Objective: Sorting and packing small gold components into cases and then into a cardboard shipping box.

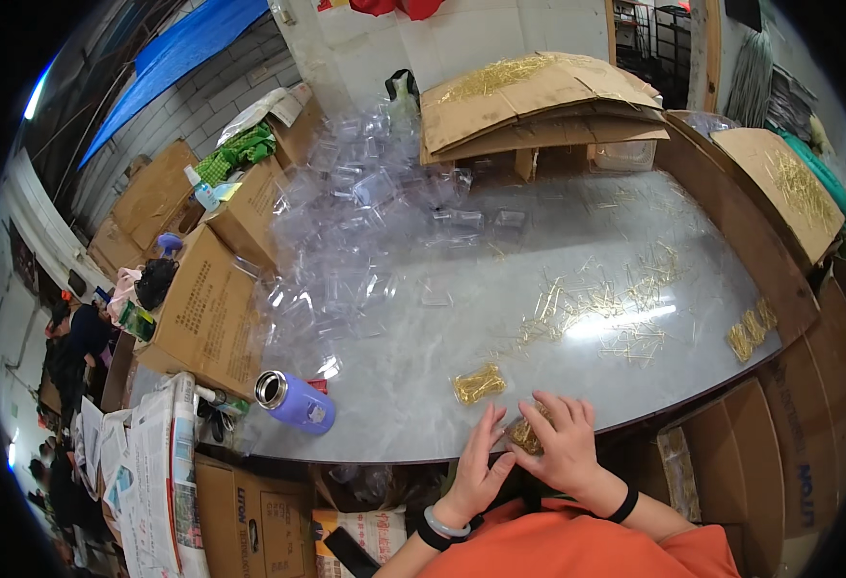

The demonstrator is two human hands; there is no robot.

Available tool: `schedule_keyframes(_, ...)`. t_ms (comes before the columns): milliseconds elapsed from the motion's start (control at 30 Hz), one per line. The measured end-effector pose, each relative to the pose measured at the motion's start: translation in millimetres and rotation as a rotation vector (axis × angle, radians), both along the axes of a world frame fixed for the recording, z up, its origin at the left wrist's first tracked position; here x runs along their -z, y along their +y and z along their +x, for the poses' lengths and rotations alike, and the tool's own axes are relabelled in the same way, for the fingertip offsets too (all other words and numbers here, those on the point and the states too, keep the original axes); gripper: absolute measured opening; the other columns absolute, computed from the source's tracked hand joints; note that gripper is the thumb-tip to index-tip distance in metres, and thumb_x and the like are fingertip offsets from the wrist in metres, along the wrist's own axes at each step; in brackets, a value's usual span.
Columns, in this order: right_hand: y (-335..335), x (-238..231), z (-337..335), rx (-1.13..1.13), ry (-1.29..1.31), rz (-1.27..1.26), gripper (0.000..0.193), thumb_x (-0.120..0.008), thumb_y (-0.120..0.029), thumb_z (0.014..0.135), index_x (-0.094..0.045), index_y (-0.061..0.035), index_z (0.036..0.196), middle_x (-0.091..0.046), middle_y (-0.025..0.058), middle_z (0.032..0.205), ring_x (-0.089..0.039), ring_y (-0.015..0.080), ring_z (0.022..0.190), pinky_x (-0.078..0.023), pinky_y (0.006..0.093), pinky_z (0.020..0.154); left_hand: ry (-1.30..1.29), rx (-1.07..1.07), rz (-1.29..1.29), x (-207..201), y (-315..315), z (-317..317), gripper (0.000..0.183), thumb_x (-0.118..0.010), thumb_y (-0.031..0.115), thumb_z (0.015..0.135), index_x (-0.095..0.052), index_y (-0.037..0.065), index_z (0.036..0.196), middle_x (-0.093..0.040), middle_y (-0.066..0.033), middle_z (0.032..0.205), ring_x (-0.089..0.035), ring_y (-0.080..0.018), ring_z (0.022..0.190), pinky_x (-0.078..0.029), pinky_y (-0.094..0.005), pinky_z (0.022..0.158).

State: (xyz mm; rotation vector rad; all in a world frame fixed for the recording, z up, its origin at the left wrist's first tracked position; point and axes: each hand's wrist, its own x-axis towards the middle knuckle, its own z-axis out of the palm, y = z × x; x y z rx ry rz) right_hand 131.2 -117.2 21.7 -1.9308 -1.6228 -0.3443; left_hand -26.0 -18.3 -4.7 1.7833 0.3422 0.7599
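Note:
Just over the table's front edge, a clump of thin gold wire pieces [524, 435] is between my hands, possibly inside something clear. My right hand [563, 451] curves over it, with fingers and thumb around its right side. On the other side, my left hand [476, 474] has its fingers stretched out and its thumb apart, close beside the clump. Whether the left fingertips touch it I cannot tell. A neat gold bundle [479, 383] lies on the grey table [413, 424] just beyond my left hand. Loose gold wire pieces [577, 306] are scattered farther off.
Clear plastic boxes [356, 222] pile up at the table's left and back. A purple bottle without a lid [298, 402] lies tilted near the front left. Cardboard with gold pieces [539, 91] stands at the back. More gold bundles [753, 330] lie at the right edge.

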Motion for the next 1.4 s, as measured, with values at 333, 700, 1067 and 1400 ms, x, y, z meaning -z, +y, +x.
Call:
schedule_keyframes(333, 4.2, -2.4, 10.8, 0.096, 0.048, 0.022, 0.065, -0.081, -0.041, 0.077, -0.061, -0.0107, 0.131, -0.053, 0.0115, 0.139, -0.049, 0.0344, 0.118, -0.036, 0.0482, 0.098, 0.116, -0.208, 0.266, -7.5, 1.1, 2.7, 0.048, -0.057, 0.019, 0.102, -0.047, -0.007, 0.142, -0.055, -0.0254, 0.139, -0.056, -0.0411, 0.125, -0.045, -0.0441, 0.105)
schedule_keyframes(700, 3.1, -7.2, 14.9, 0.035, 0.147, -0.194, 0.081, -0.081, -0.036, 0.076, -0.049, -0.0078, 0.144, -0.039, 0.0172, 0.154, -0.039, 0.0404, 0.133, -0.032, 0.0536, 0.108, 0.15, -0.253, 0.436, -9.9, -3.9, 20.3, 0.048, -0.063, 0.018, 0.099, -0.051, -0.006, 0.138, -0.053, -0.0256, 0.138, -0.05, -0.043, 0.13, -0.041, -0.0469, 0.109)
schedule_keyframes(1067, -13.3, 6.3, 48.3, -0.057, 0.376, 0.148, 0.037, -0.071, -0.004, 0.084, -0.063, -0.0044, 0.121, -0.071, 0.0106, 0.108, -0.061, 0.0338, 0.115, -0.041, 0.0523, 0.105, 0.195, -0.164, 0.645, -6.9, -1.3, 56.4, 0.059, -0.072, 0.019, 0.091, -0.049, -0.005, 0.14, -0.051, -0.0232, 0.137, -0.048, -0.0417, 0.13, -0.04, -0.0475, 0.109)
schedule_keyframes(1400, -10.9, -12.5, 72.7, -0.086, 1.139, -0.203, 0.028, -0.079, -0.019, 0.083, -0.069, -0.0037, 0.104, -0.07, 0.0087, 0.094, -0.064, 0.0306, 0.088, -0.049, 0.04, 0.084, 0.201, -0.108, 0.599, -11.3, 5.2, 48.0, 0.052, -0.081, 0.021, 0.08, -0.062, 0.002, 0.125, -0.053, -0.0183, 0.131, -0.051, -0.0382, 0.122, -0.044, -0.0463, 0.104)
